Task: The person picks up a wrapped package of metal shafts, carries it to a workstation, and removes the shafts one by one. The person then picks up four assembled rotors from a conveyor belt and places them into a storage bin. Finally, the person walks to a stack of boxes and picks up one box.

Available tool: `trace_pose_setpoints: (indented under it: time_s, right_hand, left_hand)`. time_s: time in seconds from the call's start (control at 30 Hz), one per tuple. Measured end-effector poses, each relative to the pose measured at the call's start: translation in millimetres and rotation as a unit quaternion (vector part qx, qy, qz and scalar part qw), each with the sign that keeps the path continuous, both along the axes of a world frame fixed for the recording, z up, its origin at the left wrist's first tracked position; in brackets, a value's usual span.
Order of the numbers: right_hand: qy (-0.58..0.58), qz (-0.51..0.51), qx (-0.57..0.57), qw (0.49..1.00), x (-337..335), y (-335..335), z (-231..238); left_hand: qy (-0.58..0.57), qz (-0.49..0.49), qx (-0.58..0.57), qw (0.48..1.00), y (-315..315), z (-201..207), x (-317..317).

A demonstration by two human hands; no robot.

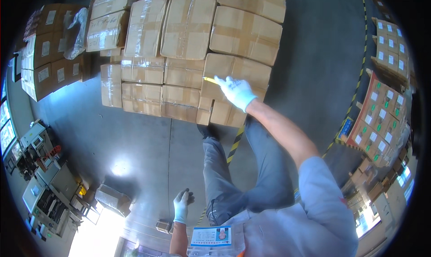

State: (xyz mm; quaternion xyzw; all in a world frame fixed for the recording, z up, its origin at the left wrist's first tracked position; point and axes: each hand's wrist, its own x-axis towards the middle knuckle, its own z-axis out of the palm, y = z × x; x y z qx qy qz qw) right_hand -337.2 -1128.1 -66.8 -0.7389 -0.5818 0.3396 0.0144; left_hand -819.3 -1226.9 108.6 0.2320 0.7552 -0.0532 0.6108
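Note:
My right hand (238,92), in a white glove, reaches forward over the stacked cartons. Its fingers close round a slim yellow box cutter (209,80), whose tip points left at the upper face of a brown carton (235,71). Clear tape runs over this carton and its neighbours. My left hand (182,206), also gloved with darkened fingertips, hangs low beside my left leg, away from the boxes. Its fingers are loosely bent and a little apart, with nothing visible in them.
Taped cartons (187,26) are piled in layers ahead of my legs. More labelled boxes (51,55) stand at the far left. A loaded pallet (379,118) is on the right, beyond black-and-yellow floor tape (360,77). Equipment (38,185) lines the left side.

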Motion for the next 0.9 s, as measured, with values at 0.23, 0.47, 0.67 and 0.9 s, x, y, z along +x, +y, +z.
trace_pose_setpoints:
  time_s: [0.23, 0.47, 0.67, 0.9]
  right_hand:
    - [-0.040, -0.004, 0.010, 0.999, -9.0, 16.6, -9.4]
    - [-0.015, 0.015, -0.002, 1.000, -5.5, 15.2, -8.4]
    - [-0.004, 0.038, -0.009, 0.999, 2.7, 17.2, -7.5]
    - [-0.059, 0.065, -0.008, 0.996, 0.6, 16.3, 4.3]
  left_hand:
    - [-0.007, 0.006, -0.002, 1.000, -15.0, -0.7, -4.0]
    - [-0.009, 0.014, -0.021, 1.000, -20.3, -3.9, 7.7]
    - [-0.011, 0.016, -0.019, 1.000, -13.6, -5.7, 8.9]
    - [-0.010, 0.022, -0.015, 1.000, -3.5, -0.6, 16.7]
